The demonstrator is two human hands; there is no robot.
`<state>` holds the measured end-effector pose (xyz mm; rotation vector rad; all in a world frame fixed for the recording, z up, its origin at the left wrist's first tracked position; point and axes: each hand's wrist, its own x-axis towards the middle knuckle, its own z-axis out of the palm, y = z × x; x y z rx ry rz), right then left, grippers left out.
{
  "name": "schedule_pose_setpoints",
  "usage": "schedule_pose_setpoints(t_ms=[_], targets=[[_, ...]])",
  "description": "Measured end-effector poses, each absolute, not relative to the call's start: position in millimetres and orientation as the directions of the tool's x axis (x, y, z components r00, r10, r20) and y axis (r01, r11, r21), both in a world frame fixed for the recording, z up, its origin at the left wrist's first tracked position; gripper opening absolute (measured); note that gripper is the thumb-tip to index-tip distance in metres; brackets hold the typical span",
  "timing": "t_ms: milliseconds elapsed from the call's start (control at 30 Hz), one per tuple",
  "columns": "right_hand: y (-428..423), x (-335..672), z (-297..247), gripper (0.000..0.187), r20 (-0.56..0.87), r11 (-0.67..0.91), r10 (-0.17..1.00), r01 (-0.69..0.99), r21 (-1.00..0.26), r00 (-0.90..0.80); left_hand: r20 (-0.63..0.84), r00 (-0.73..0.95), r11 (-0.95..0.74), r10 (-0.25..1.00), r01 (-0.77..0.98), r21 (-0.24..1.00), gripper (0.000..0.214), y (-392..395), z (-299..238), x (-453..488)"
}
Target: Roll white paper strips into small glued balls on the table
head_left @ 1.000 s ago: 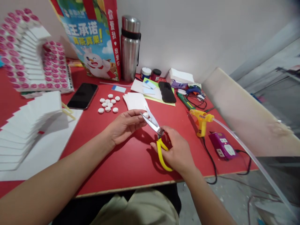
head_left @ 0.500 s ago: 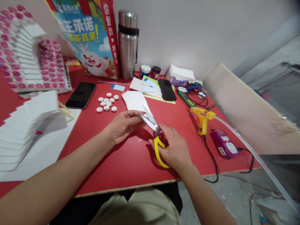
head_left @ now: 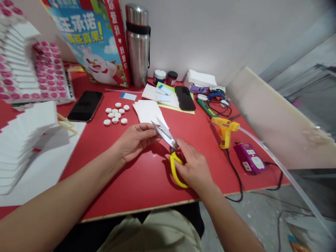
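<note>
Yellow-handled scissors are in my right hand, the fingers wrapped around the handles and the blades parted, pointing away to the left. My left hand is closed in a pinch right beside the blades; what its fingertips hold is hidden behind them. Just beyond the blades lies a stack of white paper pieces. Several small round white pieces sit in a cluster on the red table, beyond my left hand.
At left are a fan of folded white card and a black phone. A steel flask and a printed bag stand behind. On the right are a yellow glue gun with a long glue stick, a purple power box and cords.
The whole view has shifted slightly, so things appear a little further left. The small white bit seen between the blades before is no longer visible. Both hands keep nearly the same pose.
</note>
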<state>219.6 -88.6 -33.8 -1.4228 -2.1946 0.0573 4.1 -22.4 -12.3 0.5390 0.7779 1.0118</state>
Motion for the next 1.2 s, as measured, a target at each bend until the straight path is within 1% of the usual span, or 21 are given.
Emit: schedule_pose_setpoints(t_ms=[200, 400, 700, 1033, 1200], targets=[[-98.0, 223.1, -32.9, 0.051, 0.373, 0.430, 0.876, 0.846, -0.316, -0.306, -0.346, 0.347, 0.486, 0.872, -0.528, 0.696, 0.008, -24.0, -14.8, 5.6], [-110.3, 223.2, -25.1, 0.052, 0.274, 0.342, 0.928, 0.871, -0.352, -0.254, -0.387, 0.357, 0.525, 0.850, -0.510, 0.682, 0.010, -25.7, -13.8, 11.6], [-121.7, 219.8, -19.4, 0.049, 0.217, 0.263, 0.958, 0.880, -0.396, -0.188, -0.434, 0.388, 0.582, 0.813, -0.505, 0.638, 0.011, -26.5, -15.6, 16.8], [-123.1, 218.6, -18.2, 0.049, 0.208, 0.249, 0.962, 0.880, -0.404, -0.177, -0.473, 0.375, 0.604, 0.797, -0.505, 0.617, 0.011, -26.8, -14.0, 18.9], [-123.2, 218.2, -16.2, 0.047, 0.213, 0.242, 0.963, 0.876, -0.417, -0.165, -0.464, 0.378, 0.599, 0.801, -0.502, 0.624, 0.009, -27.0, -15.9, 17.5]])
